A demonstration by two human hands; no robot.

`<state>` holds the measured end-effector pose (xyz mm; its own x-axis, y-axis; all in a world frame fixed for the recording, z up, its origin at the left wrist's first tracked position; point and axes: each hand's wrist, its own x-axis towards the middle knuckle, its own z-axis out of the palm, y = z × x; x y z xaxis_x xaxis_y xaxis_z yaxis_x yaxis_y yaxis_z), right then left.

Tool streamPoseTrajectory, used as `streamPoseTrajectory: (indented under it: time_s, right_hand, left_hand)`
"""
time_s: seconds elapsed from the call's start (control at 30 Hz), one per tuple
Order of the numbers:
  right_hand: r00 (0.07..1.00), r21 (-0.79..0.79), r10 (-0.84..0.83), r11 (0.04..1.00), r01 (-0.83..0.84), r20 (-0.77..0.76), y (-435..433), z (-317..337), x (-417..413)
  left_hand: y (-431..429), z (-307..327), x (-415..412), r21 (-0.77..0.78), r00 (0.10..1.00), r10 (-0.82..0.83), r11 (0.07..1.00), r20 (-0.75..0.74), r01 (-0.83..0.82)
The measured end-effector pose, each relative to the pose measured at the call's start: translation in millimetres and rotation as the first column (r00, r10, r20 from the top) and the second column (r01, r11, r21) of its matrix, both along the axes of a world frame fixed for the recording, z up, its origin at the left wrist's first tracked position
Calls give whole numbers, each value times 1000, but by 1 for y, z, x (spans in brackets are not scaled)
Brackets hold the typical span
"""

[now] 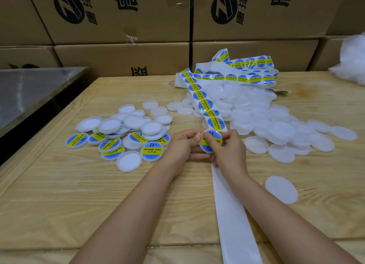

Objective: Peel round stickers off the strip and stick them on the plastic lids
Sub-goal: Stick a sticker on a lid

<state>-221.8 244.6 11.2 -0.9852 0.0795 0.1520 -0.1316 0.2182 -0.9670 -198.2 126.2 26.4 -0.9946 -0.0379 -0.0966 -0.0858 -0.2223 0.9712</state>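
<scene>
Both hands meet mid-bench, close to me. The left hand [182,145] has its fingers curled under a round white plastic lid [201,146], thumb at the upper-left rim. The right hand [227,151] grips the same lid from the right side, w/ its thumb laid across the round blue-and-yellow sticker [206,140] on the lid's face. Can't tell if the sticker is fully stuck down.

The long white paper strip [205,105] w/ more stickers runs from just behind the lid up to a loose tangle at the back, lying over a big heap of bare white lids [276,125]. The strip's peeled bare part [231,214] goes from under the right hand down to the bottom edge of view.

To the left of the hands is a smaller pile of lids [118,141], some w/ stickers face up, some upside down. One white lid alone [281,188] lies right of the right forearm.

The light wooden bench [79,194] carries it all. Behind it are stacked brown cardboard boxes [118,16], a steel table [29,89] at left, and something white and crinkly [351,62] at the right edge.
</scene>
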Motion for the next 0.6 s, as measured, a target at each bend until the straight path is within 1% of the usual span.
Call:
streamPoseTrajectory:
  time_s: [0.1,0.2,0.37,0.6]
  right_hand:
    - [999,44,33,999,-33,-4,-1,-1,0]
    - [995,53,94,994,-93,-20,-3,-1,3]
    - [986,95,161,983,-157,-38,-3,-3,4]
    - [975,-11,200,979,-202,-97,0,-4,1]
  left_hand:
    - [-3,0,-2,32,1000,6,999,30,-7]
    - [-6,1,-3,79,999,17,997,51,-21]
    - [-9,3,-4,87,997,52,995,63,-57]
    - [-10,2,-5,77,995,87,993,57,-91]
